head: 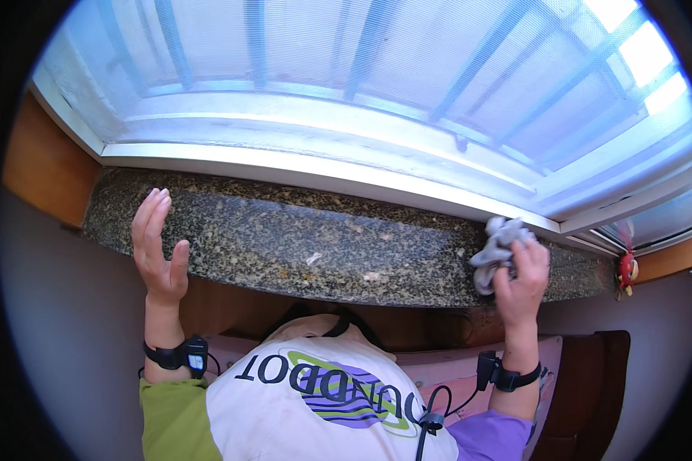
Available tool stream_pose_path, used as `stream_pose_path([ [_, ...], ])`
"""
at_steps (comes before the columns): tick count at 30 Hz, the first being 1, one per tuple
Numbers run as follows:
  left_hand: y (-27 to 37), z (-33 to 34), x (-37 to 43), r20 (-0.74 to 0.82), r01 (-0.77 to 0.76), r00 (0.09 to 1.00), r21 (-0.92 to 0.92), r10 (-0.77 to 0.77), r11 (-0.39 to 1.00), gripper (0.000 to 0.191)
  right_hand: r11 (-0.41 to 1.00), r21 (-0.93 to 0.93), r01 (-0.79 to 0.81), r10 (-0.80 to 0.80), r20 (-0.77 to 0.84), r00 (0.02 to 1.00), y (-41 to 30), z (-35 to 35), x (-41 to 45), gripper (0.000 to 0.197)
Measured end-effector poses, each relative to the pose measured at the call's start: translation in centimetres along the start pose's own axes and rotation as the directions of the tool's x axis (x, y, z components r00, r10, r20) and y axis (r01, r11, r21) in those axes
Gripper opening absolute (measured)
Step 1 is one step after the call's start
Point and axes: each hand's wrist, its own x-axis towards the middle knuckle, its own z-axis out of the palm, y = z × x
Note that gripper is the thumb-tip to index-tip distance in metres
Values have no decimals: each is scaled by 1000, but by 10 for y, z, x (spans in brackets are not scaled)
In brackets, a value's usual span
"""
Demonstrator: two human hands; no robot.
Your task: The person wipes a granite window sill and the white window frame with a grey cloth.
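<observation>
My right hand (522,282) grips a crumpled grey cloth (499,248) at the right part of a speckled granite windowsill (323,230). The cloth lies bunched beneath and ahead of my fingers, near the window frame. At the sill's left end, my left hand (160,248) is raised with its thumb apart from the fingers and holds nothing. Between the hands, a small white scrap (313,258) lies on the stone, with a pale patch (373,276) to its right near the front edge.
A white window frame (323,173) with a mesh screen (311,52) runs behind the sill. A red figurine (627,271) hangs at the sill's right end. Wooden panels (52,161) flank the sill. A dark wooden headboard or chair back (582,392) stands at the lower right.
</observation>
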Motion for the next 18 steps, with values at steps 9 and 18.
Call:
stream_pose_path([
  [9, 5, 4, 2, 8, 43, 999, 55, -44, 998, 51, 943, -330, -41, 84, 116, 990, 22, -6, 28, 50],
  [18, -7, 5, -4, -4, 65, 998, 87, -65, 994, 51, 988, -56, 141, -136, 87, 987, -30, 3, 45, 55],
])
